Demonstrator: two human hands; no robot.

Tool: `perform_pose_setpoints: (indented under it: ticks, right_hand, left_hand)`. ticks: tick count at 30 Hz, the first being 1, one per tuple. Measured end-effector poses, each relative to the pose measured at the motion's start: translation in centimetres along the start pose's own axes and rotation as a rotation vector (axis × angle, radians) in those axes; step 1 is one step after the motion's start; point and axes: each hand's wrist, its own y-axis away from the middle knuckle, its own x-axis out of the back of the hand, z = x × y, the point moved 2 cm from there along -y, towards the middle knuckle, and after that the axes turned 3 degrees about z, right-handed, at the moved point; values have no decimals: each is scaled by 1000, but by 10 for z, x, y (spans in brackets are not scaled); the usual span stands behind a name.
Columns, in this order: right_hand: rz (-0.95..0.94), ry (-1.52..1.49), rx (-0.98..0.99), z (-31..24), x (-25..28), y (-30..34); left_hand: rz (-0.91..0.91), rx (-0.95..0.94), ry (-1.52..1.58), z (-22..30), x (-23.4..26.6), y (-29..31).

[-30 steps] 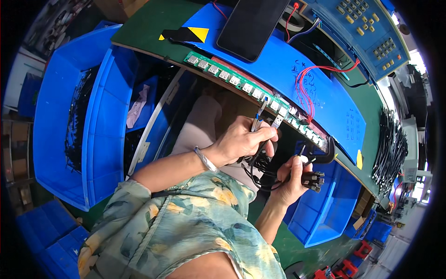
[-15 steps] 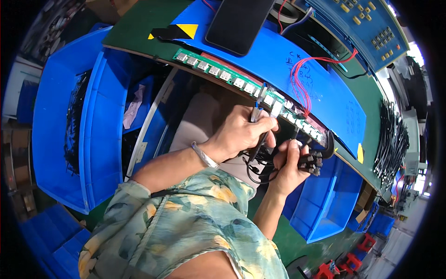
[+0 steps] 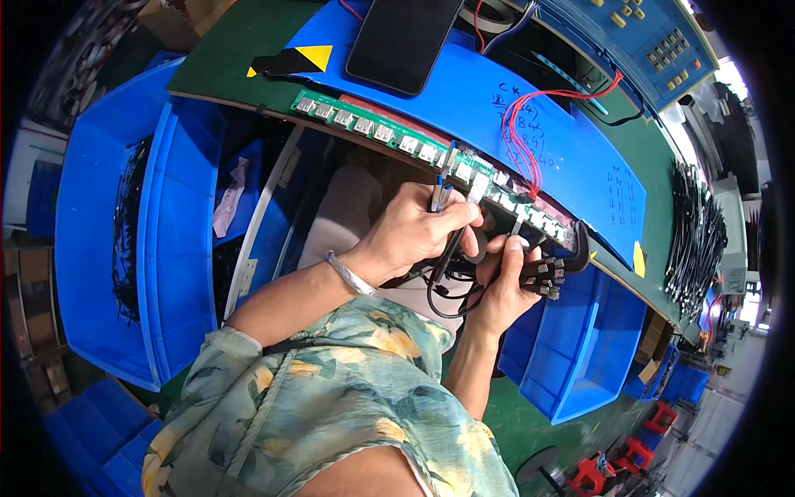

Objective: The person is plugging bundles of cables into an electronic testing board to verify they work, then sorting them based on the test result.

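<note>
A long green circuit board (image 3: 364, 116) with a row of metal and white sockets lies along the table's near edge. My left hand (image 3: 414, 224) is closed, with a slim silver-and-blue pen-like tool (image 3: 441, 186) standing up out of it. Its thumb and finger also pinch a black cable, whose light plug (image 3: 478, 187) is against the board. To the right, my right hand (image 3: 503, 286) is closed around a bundle of black cables (image 3: 542, 277) with dark plug ends. From its fingertips one light plug (image 3: 519, 224) points at the sockets. Whether either plug is seated cannot be made out.
Red wires (image 3: 517, 132) run from the board to a blue panel with buttons (image 3: 662, 50). A black phone (image 3: 403, 45) lies on a blue sheet (image 3: 489, 91). Blue bins (image 3: 178, 232) stand left and right below the table. Black cables (image 3: 694, 240) hang at the far right.
The view has shifted slightly, so the scene sits further left. The plug at my right fingertips now shows up against the board's sockets. My left hand keeps its pinch beside the board.
</note>
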Motion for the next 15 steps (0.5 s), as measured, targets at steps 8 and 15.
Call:
perform_pose_setpoints:
  ticks: [8,15]
  right_hand:
    - [23,-13,-65,0,-4,-3]
    - [-28,-63,-93,-7,-9,-6]
  left_hand:
    - [-5,3,-9,-1,0,-2]
    - [-25,46,-40,2,1,-1]
